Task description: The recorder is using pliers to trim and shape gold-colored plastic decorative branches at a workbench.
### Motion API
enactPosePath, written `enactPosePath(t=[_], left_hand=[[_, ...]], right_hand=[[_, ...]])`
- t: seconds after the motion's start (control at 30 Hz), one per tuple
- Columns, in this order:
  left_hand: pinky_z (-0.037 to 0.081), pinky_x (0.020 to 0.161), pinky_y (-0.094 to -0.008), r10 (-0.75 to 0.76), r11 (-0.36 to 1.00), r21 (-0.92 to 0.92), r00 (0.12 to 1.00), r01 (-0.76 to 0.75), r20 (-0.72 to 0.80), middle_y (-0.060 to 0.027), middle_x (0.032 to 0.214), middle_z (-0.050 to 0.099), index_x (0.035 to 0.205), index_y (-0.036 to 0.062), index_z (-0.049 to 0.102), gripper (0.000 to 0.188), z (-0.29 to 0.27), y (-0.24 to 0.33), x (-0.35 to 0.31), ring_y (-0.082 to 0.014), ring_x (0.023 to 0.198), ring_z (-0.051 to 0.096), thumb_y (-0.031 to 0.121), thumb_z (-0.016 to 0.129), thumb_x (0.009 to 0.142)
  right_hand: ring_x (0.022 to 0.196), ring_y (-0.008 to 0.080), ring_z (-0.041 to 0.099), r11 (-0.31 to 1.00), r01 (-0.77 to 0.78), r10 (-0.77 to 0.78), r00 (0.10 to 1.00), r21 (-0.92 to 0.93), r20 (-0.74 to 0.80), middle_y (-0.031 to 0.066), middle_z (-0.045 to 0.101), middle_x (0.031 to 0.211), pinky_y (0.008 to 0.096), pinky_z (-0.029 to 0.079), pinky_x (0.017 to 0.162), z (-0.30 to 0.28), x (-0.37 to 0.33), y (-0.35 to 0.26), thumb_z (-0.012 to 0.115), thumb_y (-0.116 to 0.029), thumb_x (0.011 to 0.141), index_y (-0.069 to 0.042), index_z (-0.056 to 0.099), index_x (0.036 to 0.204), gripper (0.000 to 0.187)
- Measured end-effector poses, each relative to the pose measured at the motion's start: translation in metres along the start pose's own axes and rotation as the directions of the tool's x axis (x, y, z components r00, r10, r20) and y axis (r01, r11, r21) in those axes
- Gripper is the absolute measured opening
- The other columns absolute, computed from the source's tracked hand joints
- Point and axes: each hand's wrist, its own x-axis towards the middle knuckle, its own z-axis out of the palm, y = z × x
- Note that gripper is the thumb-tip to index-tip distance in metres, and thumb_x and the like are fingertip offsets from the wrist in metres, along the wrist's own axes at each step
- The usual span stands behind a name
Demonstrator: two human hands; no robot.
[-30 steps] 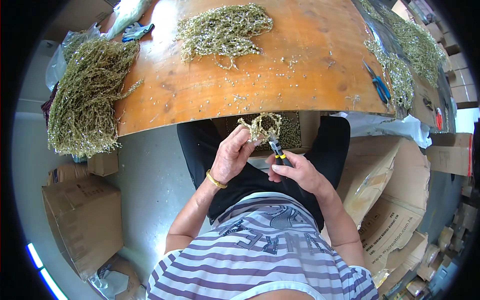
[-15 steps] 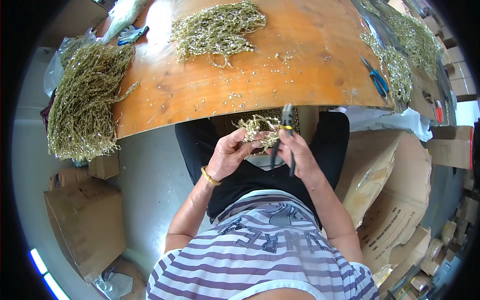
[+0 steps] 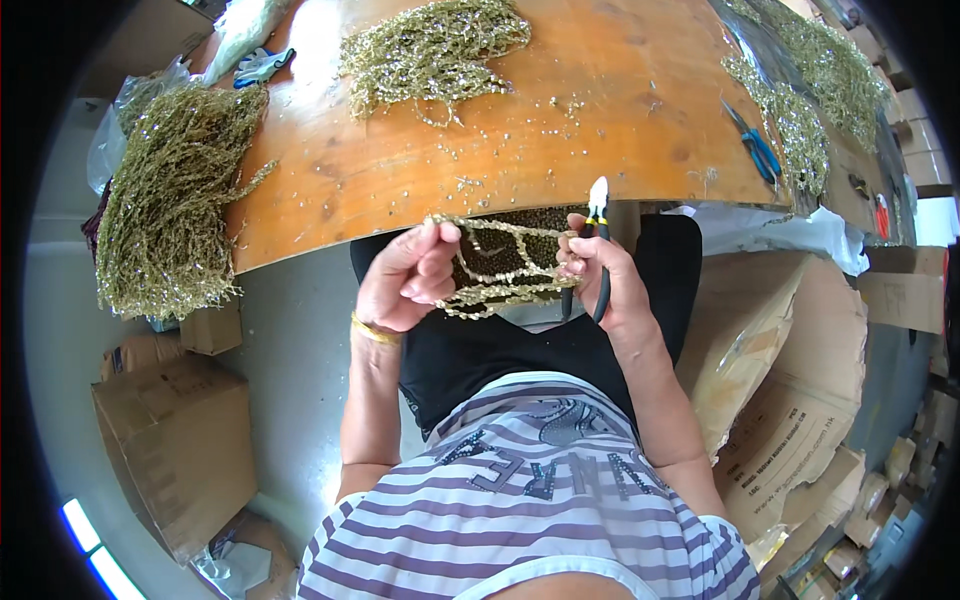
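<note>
Over my lap, loops of a gold beaded garland (image 3: 500,291) are stretched between my two hands. My left hand (image 3: 405,278), with a gold bangle at its wrist, pinches the garland's left end between thumb and fingers. On the other side, my right hand (image 3: 612,275) grips the garland's right end with its fingertips. The same hand also holds a pair of cutting pliers (image 3: 598,203) with black handles and yellow marks, jaws pointing away from me. Below the garland, partly hidden by it, is a container of small gold beads (image 3: 542,224) under the table edge.
The curved wooden table (image 3: 620,120) carries a gold garland heap (image 3: 435,55), a hanging bundle (image 3: 170,200) at the left and blue-handled pliers (image 3: 757,150) at the right. A glove (image 3: 262,67) lies far left. Cardboard boxes (image 3: 180,440) stand left, with torn cardboard (image 3: 790,370) right.
My hands have moved apart, the left one leftward. The bunched garland is now spread into long loops between them. The pliers have turned slightly in my right hand.
</note>
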Motion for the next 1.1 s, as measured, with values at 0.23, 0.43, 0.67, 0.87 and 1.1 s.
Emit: enactPosePath(t=[0.23, 0.43, 0.67, 0.87, 1.1], left_hand=[[0.022, 0.038, -0.0162, 0.128, 0.827, 0.561, 0.984, -0.037, -0.123, 0.0023, 0.064, 0.049, 0.094, 0.0005, 0.059, 0.017, 0.022, -0.001, -0.001, -0.0019, 0.043, 0.028, 0.014, 0.051, 0.087], [0.04, 0.059, -0.0148, 0.215, 0.727, 0.678, 0.973, -0.104, -0.082, 0.0017, 0.088, 0.058, 0.095, 0.0032, 0.058, 0.019, 0.028, -0.054, 0.021, -0.0015, 0.071, 0.049, 0.004, 0.064, 0.078], [0.026, 0.042, -0.0146, 0.155, 0.632, 0.775, 0.976, 0.02, -0.152, 0.0032, 0.061, 0.055, 0.091, 0.0042, 0.06, 0.016, 0.024, -0.042, 0.016, 0.0003, 0.049, 0.039, 0.019, 0.055, 0.087], [0.023, 0.04, -0.0147, 0.161, 0.741, 0.672, 0.971, -0.002, -0.175, 0.0036, 0.057, 0.051, 0.088, 0.0053, 0.056, 0.015, 0.024, -0.042, 0.015, 0.0005, 0.046, 0.035, 0.019, 0.052, 0.088], [0.035, 0.049, -0.0169, 0.284, 0.583, 0.813, 0.936, 0.005, -0.21, 0.0039, 0.061, 0.052, 0.088, 0.0004, 0.056, 0.014, 0.021, -0.032, 0.016, -0.0012, 0.053, 0.042, 0.014, 0.055, 0.086]], right_hand=[[0.064, 0.0103, 0.047, 0.993, -0.024, 0.013, 0.995, 0.115, 0.095, 0.0049, 0.049, 0.079, 0.0238, 0.04, 0.059, 0.011, -0.007, -0.015, 0.05, -0.006, 0.079, -0.004, 0.047, 0.103, 0.024], [0.081, 0.0175, 0.055, 0.989, -0.047, 0.033, 0.994, 0.139, 0.104, 0.0071, 0.054, 0.086, 0.0288, 0.045, 0.074, 0.017, -0.009, -0.004, 0.047, -0.007, 0.083, -0.004, 0.046, 0.105, 0.023], [0.081, 0.0197, 0.058, 0.891, 0.436, -0.448, 0.889, -0.13, -0.093, 0.0085, 0.057, 0.087, 0.0336, 0.05, 0.075, 0.008, -0.001, -0.006, 0.049, -0.002, 0.082, -0.004, 0.051, 0.104, 0.022], [0.069, 0.0147, 0.056, 0.893, 0.376, -0.406, 0.91, -0.246, -0.083, 0.0078, 0.056, 0.083, 0.0282, 0.047, 0.063, -0.002, 0.0, -0.009, 0.051, -0.003, 0.081, -0.003, 0.051, 0.106, 0.025], [0.056, 0.0077, 0.048, 0.886, 0.184, -0.231, 0.971, -0.425, -0.061, 0.007, 0.056, 0.077, 0.0219, 0.041, 0.053, -0.007, -0.004, -0.03, 0.051, -0.006, 0.081, -0.003, 0.051, 0.107, 0.025]])
